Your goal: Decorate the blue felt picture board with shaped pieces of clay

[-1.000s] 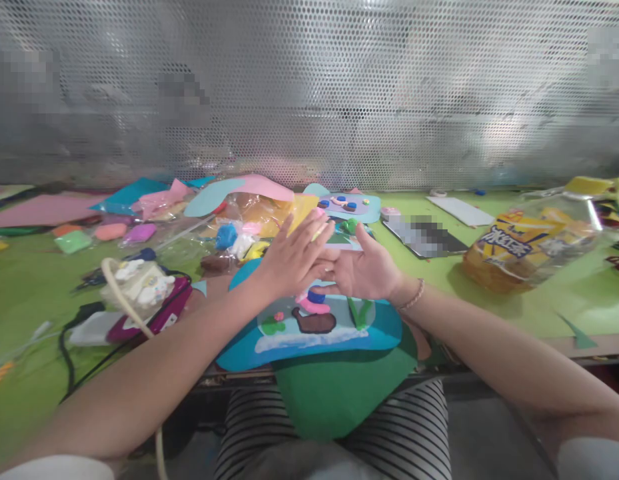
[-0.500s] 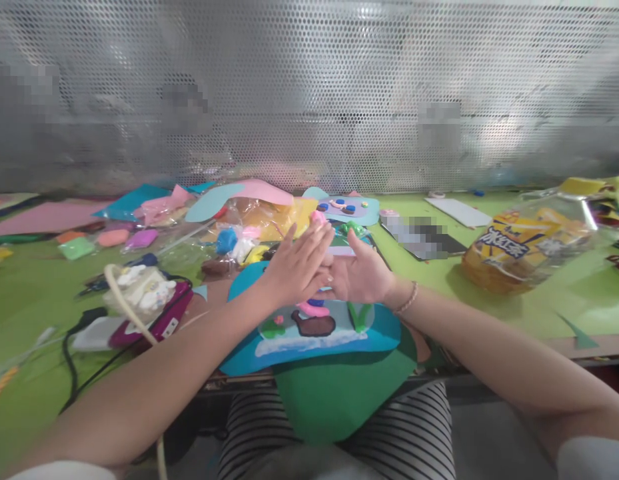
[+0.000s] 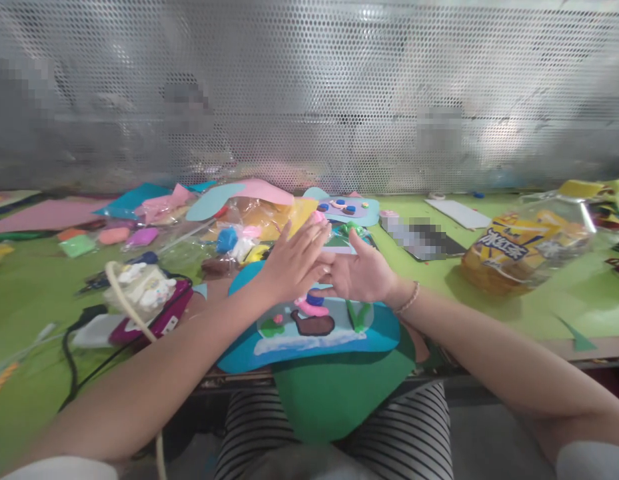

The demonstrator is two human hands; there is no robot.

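Head view: left hand (image 3: pixel 289 267) flat against right hand (image 3: pixel 363 275), fingers (image 3: pixel 313 235) wide, just above clay picture (image 3: pixel 313 323).

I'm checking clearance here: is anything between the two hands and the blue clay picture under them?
Nothing visible does. The left hand and right hand meet palm to palm over the blue picture; only its own clay shapes lie below. Anything between the palms is hidden.
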